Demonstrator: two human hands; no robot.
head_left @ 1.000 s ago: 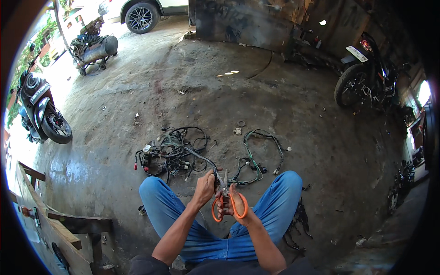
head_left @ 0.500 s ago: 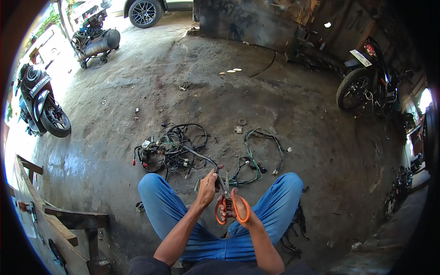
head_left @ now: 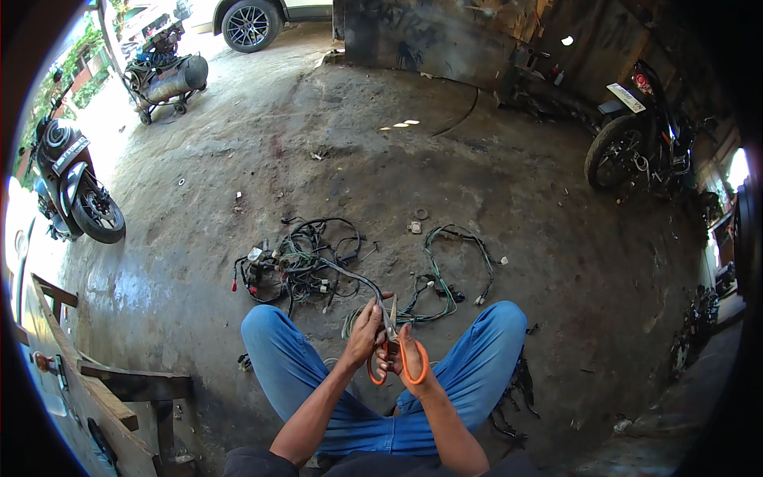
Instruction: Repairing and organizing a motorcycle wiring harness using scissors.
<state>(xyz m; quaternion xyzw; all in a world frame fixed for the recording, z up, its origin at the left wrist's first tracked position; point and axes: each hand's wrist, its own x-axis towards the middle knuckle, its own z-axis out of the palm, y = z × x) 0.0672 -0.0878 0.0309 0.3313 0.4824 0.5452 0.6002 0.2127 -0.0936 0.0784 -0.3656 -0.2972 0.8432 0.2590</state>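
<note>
My right hand (head_left: 412, 364) is wrapped round the orange handles of a pair of scissors (head_left: 418, 374), whose metal blades point up and away from me. Between my knees, my left hand (head_left: 365, 332) grips a dark wiring harness (head_left: 362, 278) beside the blades. The harness runs from my fingers up to a tangled heap of black and green wires (head_left: 306, 258) on the ground. Whether the blades touch the harness is hard to make out. Right of the heap lies a looped green and black cable (head_left: 431, 246) with white connectors.
A small white connector (head_left: 414, 227) and a ring (head_left: 421, 214) lie on the concrete floor. Wooden framing (head_left: 135, 381) stands at my left. Farther off are a scooter (head_left: 75, 183), an air compressor (head_left: 171, 83) and a motorcycle (head_left: 636, 143).
The scissors' handles have drawn closer together in my right hand and shifted slightly left. My left hand keeps its grip on the harness.
</note>
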